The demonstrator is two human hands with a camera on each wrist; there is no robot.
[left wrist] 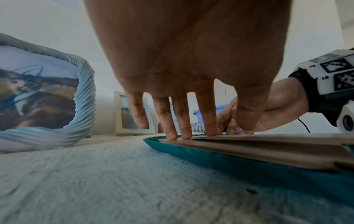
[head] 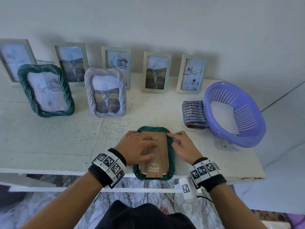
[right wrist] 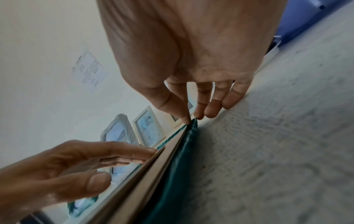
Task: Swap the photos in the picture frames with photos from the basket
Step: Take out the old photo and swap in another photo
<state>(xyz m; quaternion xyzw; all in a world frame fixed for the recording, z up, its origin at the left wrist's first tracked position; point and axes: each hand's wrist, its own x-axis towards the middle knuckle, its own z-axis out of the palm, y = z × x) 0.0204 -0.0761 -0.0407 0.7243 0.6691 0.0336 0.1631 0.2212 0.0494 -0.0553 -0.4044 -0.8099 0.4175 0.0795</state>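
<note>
A dark green, twisted-rope picture frame point(head: 171, 156) lies face down at the near edge of a white table point(head: 49, 138), its brown cardboard backing board point(head: 162, 151) facing up. The left hand point(head: 137, 147) rests flat on the backing, its straight fingers point(left wrist: 182, 121) spread and pressing the board at its far left part. The right hand point(head: 183, 146) is at the frame's far right corner, where thumb and forefinger tips point(right wrist: 184, 116) meet in a pinch on a small dark tab; the other fingers are loosely curled. A purple plastic slatted basket point(head: 247, 111), holding a white photo point(head: 222, 116), sits well to the right, beside a folded striped cloth point(head: 194, 113).
</note>
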